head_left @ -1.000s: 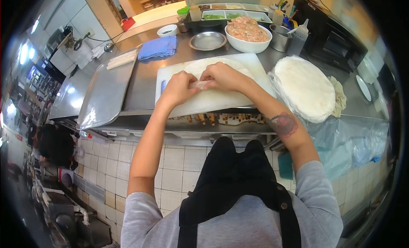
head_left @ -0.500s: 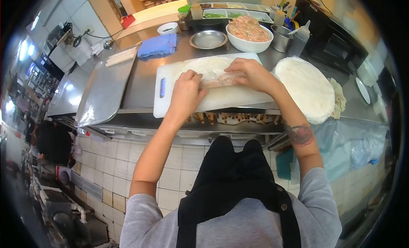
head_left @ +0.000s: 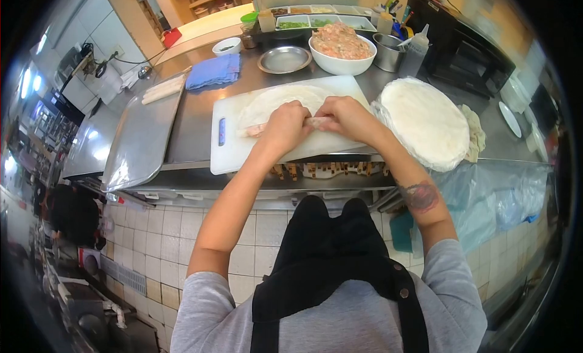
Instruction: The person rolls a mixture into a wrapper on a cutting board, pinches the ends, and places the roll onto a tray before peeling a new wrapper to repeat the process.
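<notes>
A thin round wrapper (head_left: 273,101) lies on the white cutting board (head_left: 231,152). Its near edge is rolled into a long roll (head_left: 258,129) with pinkish filling inside. My left hand (head_left: 285,128) presses on the middle of the roll with fingers curled over it. My right hand (head_left: 346,117) grips the roll's right part. A white bowl of pink minced filling (head_left: 340,46) stands behind the board. A stack of round wrappers (head_left: 425,122) in clear plastic lies to the right.
A large metal tray (head_left: 143,143) with finished rolls (head_left: 163,89) at its far end lies left of the board. A blue cloth (head_left: 212,72), a small metal dish (head_left: 284,60), a metal cup (head_left: 387,51) and a squeeze bottle (head_left: 416,49) stand behind. A person (head_left: 73,213) crouches at lower left.
Both hands have drawn closer together again on the roll and moved slightly toward me. The roll is longer and shows more at the left of my left hand.
</notes>
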Action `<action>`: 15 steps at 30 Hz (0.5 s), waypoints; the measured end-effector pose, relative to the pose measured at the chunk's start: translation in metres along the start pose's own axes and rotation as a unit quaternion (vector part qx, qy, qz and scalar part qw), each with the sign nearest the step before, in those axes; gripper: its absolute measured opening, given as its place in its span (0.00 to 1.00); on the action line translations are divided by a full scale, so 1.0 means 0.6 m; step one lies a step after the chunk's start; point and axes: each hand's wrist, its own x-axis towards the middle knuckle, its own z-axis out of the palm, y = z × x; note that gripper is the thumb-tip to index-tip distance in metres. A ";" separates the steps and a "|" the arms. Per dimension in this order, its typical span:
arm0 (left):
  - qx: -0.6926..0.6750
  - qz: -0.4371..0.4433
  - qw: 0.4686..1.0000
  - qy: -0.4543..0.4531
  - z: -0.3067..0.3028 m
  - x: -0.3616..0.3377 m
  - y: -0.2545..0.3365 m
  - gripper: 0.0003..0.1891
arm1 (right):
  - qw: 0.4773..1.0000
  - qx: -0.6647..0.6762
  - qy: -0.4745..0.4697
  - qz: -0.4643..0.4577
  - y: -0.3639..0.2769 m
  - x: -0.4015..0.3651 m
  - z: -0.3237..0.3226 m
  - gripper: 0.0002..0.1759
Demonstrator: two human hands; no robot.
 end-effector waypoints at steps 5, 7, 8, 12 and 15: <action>-0.012 -0.005 1.000 -0.007 0.001 0.001 -0.003 0.12 | 1.000 0.007 0.002 0.003 0.004 -0.002 -0.001 0.14; -0.019 -0.005 1.000 -0.005 -0.004 0.003 -0.003 0.12 | 1.000 0.006 -0.017 -0.008 0.007 0.004 -0.006 0.15; -0.036 0.002 0.999 -0.023 -0.010 0.004 -0.006 0.13 | 1.000 0.007 -0.017 -0.007 0.006 0.010 -0.009 0.15; -0.117 -0.003 0.993 -0.032 -0.040 -0.009 -0.025 0.14 | 0.997 -0.001 -0.067 0.027 -0.009 0.039 0.003 0.15; -0.036 -0.068 0.996 -0.037 -0.073 -0.029 -0.038 0.15 | 0.997 0.017 -0.060 0.042 -0.010 0.039 0.010 0.15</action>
